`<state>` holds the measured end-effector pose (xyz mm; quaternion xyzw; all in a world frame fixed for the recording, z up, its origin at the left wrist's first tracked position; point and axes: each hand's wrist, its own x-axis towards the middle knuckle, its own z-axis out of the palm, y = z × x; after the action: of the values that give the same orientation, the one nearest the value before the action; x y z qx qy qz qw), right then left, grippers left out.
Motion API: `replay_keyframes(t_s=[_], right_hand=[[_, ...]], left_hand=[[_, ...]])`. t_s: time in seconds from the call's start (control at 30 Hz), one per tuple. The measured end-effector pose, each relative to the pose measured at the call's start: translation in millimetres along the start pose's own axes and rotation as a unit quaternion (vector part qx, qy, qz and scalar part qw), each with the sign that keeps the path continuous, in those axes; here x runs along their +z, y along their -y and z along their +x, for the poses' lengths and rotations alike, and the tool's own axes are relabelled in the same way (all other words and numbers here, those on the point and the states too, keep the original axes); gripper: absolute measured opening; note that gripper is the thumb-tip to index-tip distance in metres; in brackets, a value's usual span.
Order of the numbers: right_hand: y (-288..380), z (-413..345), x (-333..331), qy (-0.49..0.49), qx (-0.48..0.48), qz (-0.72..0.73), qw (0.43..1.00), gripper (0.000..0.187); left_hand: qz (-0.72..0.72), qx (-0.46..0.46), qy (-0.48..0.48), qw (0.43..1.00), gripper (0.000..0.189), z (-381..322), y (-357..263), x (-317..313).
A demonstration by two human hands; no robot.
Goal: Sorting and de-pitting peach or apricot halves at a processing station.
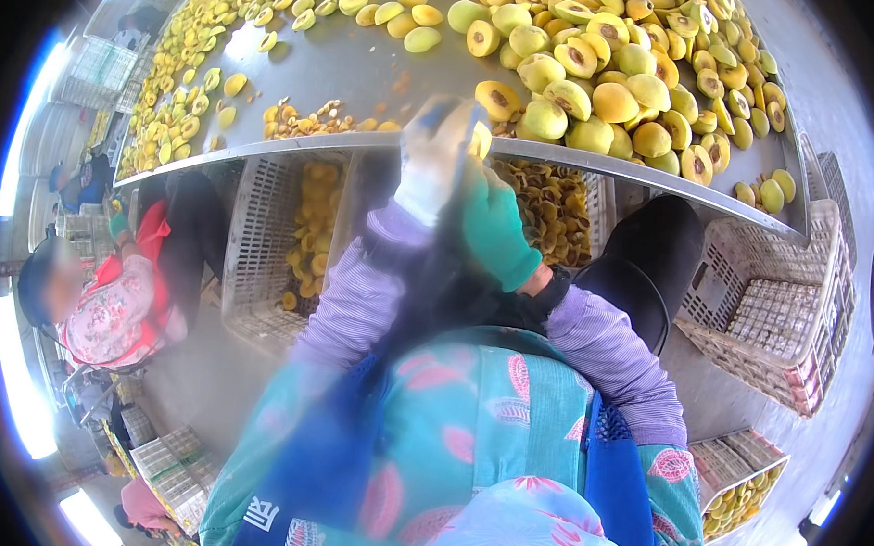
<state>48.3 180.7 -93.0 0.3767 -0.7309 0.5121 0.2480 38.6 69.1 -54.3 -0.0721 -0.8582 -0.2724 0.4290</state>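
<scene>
My left hand (pixel 435 154), in a pale glove with dark patches, is blurred at the metal table's front edge. Against it is my right hand (pixel 498 228), in a green glove, with its fingers closed around a yellow fruit piece (pixel 480 140). That piece lies between the two hands and is partly hidden; whether the left hand also grips it, or anything else, I cannot tell. Just beyond the hands, a heap of halved yellow-green stone fruit (pixel 616 99), apparently apricots, covers the right side of the table. Small pits and scraps (pixel 319 122) lie along the edge to the left.
The metal table (pixel 329 67) has a raised front rim. Below it stand a plastic crate (pixel 254 245) of fruit halves and another with darker pieces (pixel 555 205) between my knees. A crate (pixel 768 306) is at right. A seated co-worker (pixel 119 291) is at left.
</scene>
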Motion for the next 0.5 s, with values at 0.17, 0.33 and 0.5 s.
replay_keyframes(t_s=[0.17,0.33,0.5], right_hand=[[-6.8,-3.1,2.6,0.033,-0.009,-0.054,0.998,0.020],[10.9,6.4,-0.1,-0.034,0.136,0.060,0.988,0.028],[16.4,1.5,4.5,-0.053,0.231,0.205,0.950,0.035]], left_hand=[[0.031,-0.141,0.061,0.988,0.031,-6.9,-12.1,5.7],[0.031,-0.098,0.057,0.993,0.035,0.0,-16.9,2.5],[-0.036,-0.103,0.059,0.992,0.029,0.6,-24.3,-1.5]])
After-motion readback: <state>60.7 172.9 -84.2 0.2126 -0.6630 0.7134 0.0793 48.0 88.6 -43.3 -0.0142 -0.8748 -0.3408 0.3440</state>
